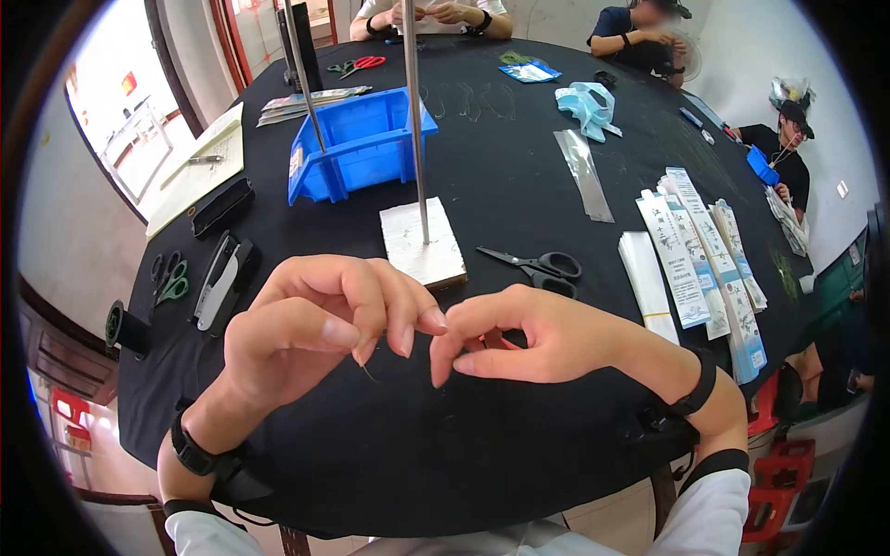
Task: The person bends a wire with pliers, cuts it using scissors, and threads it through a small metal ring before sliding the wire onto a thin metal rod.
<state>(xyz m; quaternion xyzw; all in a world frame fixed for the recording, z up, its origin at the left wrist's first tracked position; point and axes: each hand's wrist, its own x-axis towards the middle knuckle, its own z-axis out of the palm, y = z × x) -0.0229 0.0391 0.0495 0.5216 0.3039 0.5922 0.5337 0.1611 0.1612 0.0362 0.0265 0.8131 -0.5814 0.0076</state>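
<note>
My left hand (315,324) is raised above the black table, its fingers curled and its thumb close to the index finger. A short end of a thin, pale strand (370,373) shows just below those fingertips. Beside it, my right hand (538,334) has thumb and index finger drawn together in a pinch; whatever is between them is too fine to make out. The fingertips of both hands nearly meet. Just beyond them are black-handled scissors (547,266) and a white block (408,243) with an upright metal rod (414,120).
Beyond the block stands a blue bin (357,153). A stapler (222,283) and green-handled scissors (173,281) lie left. Printed paper sleeves (681,259) and a clear plastic strip (584,176) lie right. Other people sit around the black-covered table (445,463).
</note>
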